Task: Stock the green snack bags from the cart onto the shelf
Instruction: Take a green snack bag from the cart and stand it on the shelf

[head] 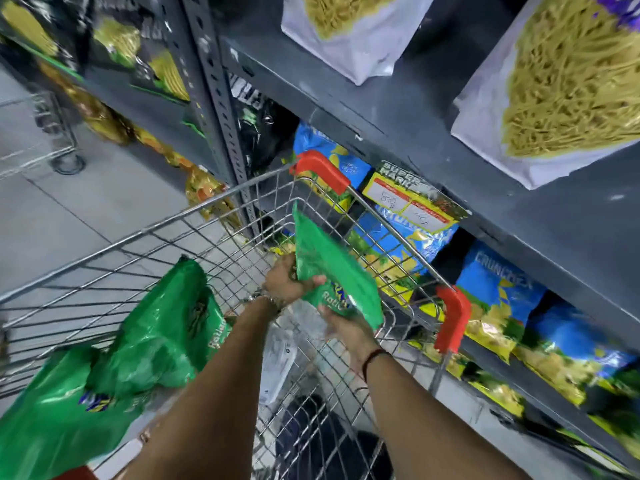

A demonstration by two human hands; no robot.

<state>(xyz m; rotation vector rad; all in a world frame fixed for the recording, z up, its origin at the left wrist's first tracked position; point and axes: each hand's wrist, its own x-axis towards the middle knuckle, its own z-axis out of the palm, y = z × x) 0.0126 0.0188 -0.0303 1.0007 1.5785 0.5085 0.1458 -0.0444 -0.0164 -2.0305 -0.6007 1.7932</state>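
I hold one green snack bag (332, 271) above the wire cart (145, 237), near its far right corner. My left hand (287, 280) grips the bag's left edge and my right hand (341, 323) supports its lower end from underneath. Two more green snack bags (169, 327) (59, 417) lie in the cart at the lower left. The grey metal shelf (485, 174) stands right of the cart. Its lower level holds blue and yellow snack bags (498, 289).
White bags of yellow noodles (561, 88) sit on the upper shelf. A price tag (412, 199) hangs on the shelf edge. The cart has red corner guards (453, 317). Dark and golden bags (114, 50) fill the left shelving. A second cart (52, 133) stands on the tiled floor at far left.
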